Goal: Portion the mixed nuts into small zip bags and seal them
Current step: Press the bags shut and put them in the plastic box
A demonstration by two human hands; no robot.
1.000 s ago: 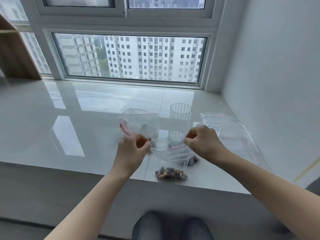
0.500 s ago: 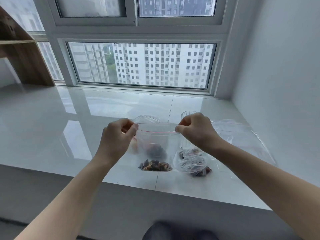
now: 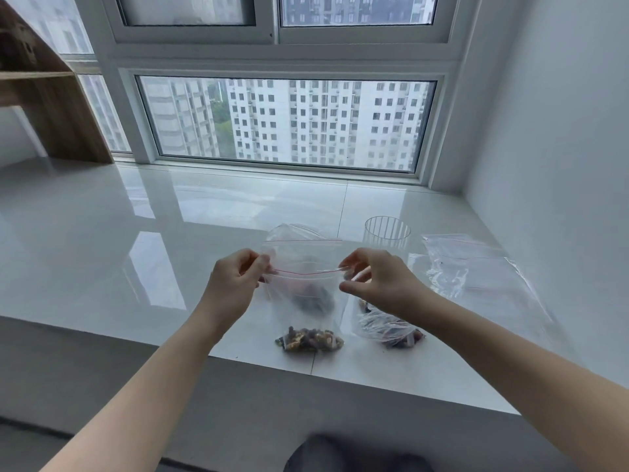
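A small clear zip bag [image 3: 304, 303] with a red seal line hangs upright above the white ledge [image 3: 136, 250], with mixed nuts [image 3: 309, 338] pooled at its bottom. My left hand [image 3: 235, 284] pinches the bag's top left corner. My right hand [image 3: 371, 281] pinches the top right end of the zip strip. Under my right wrist lies a crumpled bag [image 3: 388, 327] with nuts inside. Another zip bag [image 3: 299, 238] stands behind the held one.
A ribbed clear glass [image 3: 386, 233] stands behind my right hand. Flat clear zip bags [image 3: 476, 267] lie at the right near the wall. A wooden shelf [image 3: 41, 90] is at the far left. The ledge's front edge runs below the bags.
The held bag was lifted off the ledge and its top pulled straight between both hands. The camera tilted up a little.
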